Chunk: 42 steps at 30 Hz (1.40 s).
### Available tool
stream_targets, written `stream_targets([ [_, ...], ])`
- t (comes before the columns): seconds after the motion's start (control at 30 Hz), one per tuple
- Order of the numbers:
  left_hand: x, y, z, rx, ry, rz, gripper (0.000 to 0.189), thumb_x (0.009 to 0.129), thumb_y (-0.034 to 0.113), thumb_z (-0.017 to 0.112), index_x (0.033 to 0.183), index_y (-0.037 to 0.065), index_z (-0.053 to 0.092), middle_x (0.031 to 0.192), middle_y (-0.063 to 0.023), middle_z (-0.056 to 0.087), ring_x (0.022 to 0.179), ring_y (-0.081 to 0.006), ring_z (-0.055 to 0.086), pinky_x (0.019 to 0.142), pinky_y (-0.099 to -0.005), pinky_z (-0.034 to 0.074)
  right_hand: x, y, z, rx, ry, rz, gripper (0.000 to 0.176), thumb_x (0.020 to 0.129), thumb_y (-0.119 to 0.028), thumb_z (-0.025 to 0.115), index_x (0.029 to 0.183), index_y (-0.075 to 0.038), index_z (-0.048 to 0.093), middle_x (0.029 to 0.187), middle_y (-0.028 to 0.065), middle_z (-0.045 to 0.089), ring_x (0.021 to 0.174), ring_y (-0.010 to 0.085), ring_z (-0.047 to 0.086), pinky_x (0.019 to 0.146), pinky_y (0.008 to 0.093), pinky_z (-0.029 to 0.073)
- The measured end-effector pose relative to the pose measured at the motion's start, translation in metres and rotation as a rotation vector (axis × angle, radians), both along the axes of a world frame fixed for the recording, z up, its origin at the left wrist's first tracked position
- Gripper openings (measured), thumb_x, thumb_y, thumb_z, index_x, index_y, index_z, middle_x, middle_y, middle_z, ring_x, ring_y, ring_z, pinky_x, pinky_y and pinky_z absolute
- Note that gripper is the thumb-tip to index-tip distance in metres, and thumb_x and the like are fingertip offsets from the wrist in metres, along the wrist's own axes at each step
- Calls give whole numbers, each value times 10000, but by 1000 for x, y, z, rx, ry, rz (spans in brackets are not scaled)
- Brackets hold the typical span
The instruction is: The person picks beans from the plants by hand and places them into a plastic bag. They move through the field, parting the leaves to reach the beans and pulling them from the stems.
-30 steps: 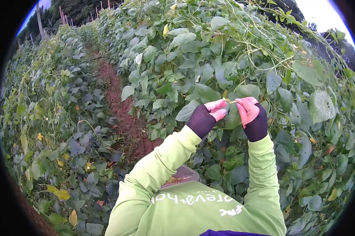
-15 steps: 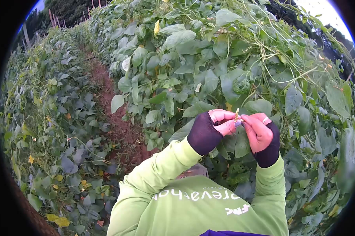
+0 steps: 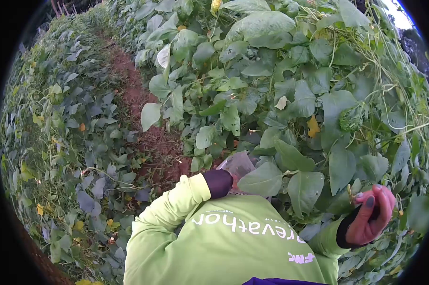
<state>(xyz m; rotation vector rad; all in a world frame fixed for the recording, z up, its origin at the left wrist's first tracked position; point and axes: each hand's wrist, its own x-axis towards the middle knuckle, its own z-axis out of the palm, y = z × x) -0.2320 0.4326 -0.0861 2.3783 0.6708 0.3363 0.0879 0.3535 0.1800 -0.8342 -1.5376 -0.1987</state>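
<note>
The bean vines (image 3: 290, 95) form a dense wall of soft leaves beside a dirt path (image 3: 143, 118). A thin clear bag (image 3: 239, 164), limp and light, hides most of the left hand (image 3: 231, 180), so its grip cannot be told. The right hand (image 3: 373, 213) curls closed, pinching a small pod (image 3: 349, 192). The pod looks light and easily snapped, best held gently near its stem.

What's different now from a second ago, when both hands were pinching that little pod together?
The hands have parted. The left hand dropped toward the chest, to a clear bag, mostly hidden by a leaf. The right hand swung down and out to the right, fingers curled. The pod is no longer plainly visible. Bean plants and dirt path are unchanged.
</note>
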Motion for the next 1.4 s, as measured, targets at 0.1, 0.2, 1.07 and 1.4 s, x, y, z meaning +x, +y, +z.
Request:
stream_targets([
  [0.1, -14, 18, 111, -97, -203, 350, 225, 801, 79, 635, 1008, 20, 699, 875, -170, 685, 822, -319, 666, 734, -372, 528, -63, 0, -3, -244, -169, 252, 283, 750, 119, 669, 988, -32, 639, 908, 143, 649, 756, 219, 629, 630, 320, 506],
  [0.2, -16, 56, 169, 148, -381, 598, 282, 853, 196, 672, 1093, 50, 661, 880, -163, 664, 775, -303, 639, 721, -367, 523, -111, 27, -13, -448, -279, 435, 302, 740, 105, 694, 1020, -3, 669, 927, 125, 666, 781, 249, 647, 676, 322, 515],
  [1.07, -129, 111, 99, 51, -77, 43, 75, 735, 145, 625, 755, 75, 612, 787, -154, 623, 732, -352, 611, 674, -457, 469, -255, 276, -140, -865, -331, -168, 242, 866, -279, 641, 950, -56, 688, 826, 214, 662, 767, 395, 643, 707, 439, 525],
  [1.4, -229, 75, 79, -162, -66, 158, 268, 911, 228, 600, 1024, -4, 673, 1042, -167, 674, 1017, -325, 621, 913, -403, 484, -216, 287, -137, -575, -684, -259, 86, 801, -112, 583, 801, -63, 653, 743, 187, 631, 722, 374, 630, 620, 453, 500],
])
